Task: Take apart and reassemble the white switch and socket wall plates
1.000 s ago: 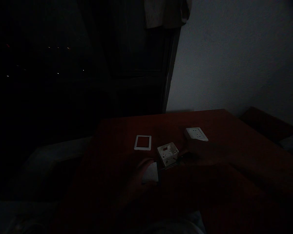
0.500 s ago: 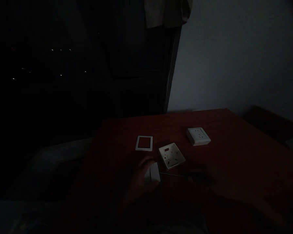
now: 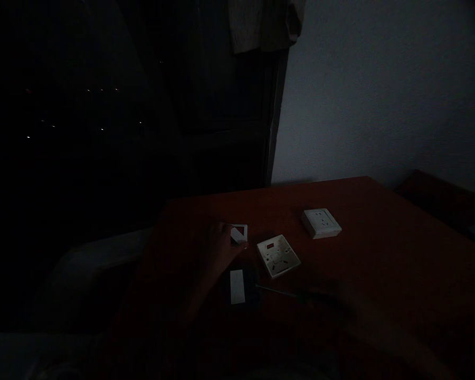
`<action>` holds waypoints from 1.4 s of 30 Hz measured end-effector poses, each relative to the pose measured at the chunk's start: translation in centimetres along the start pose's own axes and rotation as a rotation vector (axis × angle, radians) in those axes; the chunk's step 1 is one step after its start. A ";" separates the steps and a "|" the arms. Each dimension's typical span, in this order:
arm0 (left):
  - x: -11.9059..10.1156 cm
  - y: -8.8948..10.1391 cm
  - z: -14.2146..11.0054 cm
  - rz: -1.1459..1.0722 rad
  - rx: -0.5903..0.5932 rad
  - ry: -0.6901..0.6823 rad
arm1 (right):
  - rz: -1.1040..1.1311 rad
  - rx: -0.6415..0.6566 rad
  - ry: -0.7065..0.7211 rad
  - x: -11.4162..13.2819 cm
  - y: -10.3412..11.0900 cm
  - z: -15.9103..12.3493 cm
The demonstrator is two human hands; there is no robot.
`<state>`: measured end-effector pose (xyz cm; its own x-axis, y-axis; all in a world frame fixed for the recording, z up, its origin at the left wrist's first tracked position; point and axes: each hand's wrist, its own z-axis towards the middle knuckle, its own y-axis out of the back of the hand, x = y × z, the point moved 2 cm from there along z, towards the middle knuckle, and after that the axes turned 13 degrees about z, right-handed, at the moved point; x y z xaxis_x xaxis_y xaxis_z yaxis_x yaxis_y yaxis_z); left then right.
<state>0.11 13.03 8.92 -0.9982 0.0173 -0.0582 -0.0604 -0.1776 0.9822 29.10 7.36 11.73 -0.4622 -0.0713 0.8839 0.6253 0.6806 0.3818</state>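
Note:
My left hand [image 3: 218,247] pinches a small white switch cover plate [image 3: 237,236] between thumb and fingers, over the square white frame [image 3: 244,227] on the table. Nearer to me lies a switch module [image 3: 237,287], one half showing a white plate, the other half dark. A screwdriver [image 3: 277,291] points left, its tip at the module's right edge; whether it touches is too dark to tell. My right hand [image 3: 346,303], dim and blurred, is closed around its dark handle. An open white mounting box [image 3: 279,257] sits between the frame and the screwdriver.
On the reddish-brown table [image 3: 380,237], a white boxed wall socket [image 3: 322,222] stands right of the mounting box. Behind rises a pale wall [image 3: 380,95], with a dark window or door at left and hanging cloth [image 3: 257,26]. The light is very low.
My left hand has left the switch module and moved up and left to the frame, carrying one white plate. The module's right half now looks dark. The screwdriver stays near the module.

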 end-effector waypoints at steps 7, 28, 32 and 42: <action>0.3 0.3 -2.0 -0.138 -0.030 -0.031 | -0.054 -0.007 0.002 0.8 0.2 -0.2; 0.1 -0.9 -10.6 -0.444 0.187 -0.058 | -0.524 0.047 0.193 5.8 -0.1 2.5; -0.1 -0.7 -10.4 -0.445 0.199 -0.065 | -0.622 0.116 0.184 7.5 0.3 3.8; 0.3 -1.5 -10.1 -0.450 0.181 -0.097 | -0.187 0.460 -0.124 5.4 3.5 8.7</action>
<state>-0.12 3.37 5.68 -0.8677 0.1462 -0.4751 -0.4744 0.0422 0.8793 23.33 15.76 15.45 -0.6282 -0.1550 0.7624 0.1960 0.9168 0.3479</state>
